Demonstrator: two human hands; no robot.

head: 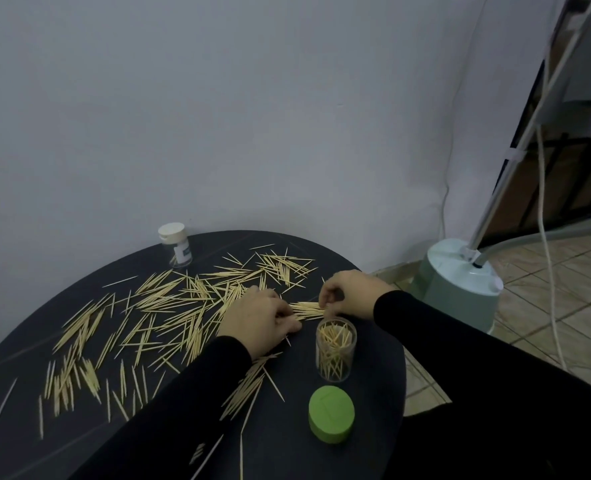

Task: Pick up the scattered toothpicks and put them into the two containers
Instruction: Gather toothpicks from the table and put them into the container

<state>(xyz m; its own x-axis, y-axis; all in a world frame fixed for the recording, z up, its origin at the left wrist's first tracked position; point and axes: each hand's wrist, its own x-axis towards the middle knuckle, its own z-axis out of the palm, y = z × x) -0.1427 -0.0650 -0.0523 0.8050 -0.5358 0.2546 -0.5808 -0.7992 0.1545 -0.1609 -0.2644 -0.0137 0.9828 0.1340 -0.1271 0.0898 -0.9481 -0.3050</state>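
Observation:
Pale wooden toothpicks (169, 306) lie scattered over most of a dark round table (373, 396). A small bundle of toothpicks (307, 310) lies between my two hands, just behind an open clear container (335, 351) partly filled with toothpicks. My left hand (259, 322) grips the bundle's left end with curled fingers. My right hand (351, 294) pinches its right end with thumb and fingers. The container's green lid (331, 414) lies near the table's front edge. A second clear container with a white cap (175, 244) stands at the back of the table, by the wall.
A grey-white wall rises right behind the table. To the right, on a tiled floor, stands a pale green appliance base (460, 289) with a slanted pole and white cords. Both my arms wear black sleeves.

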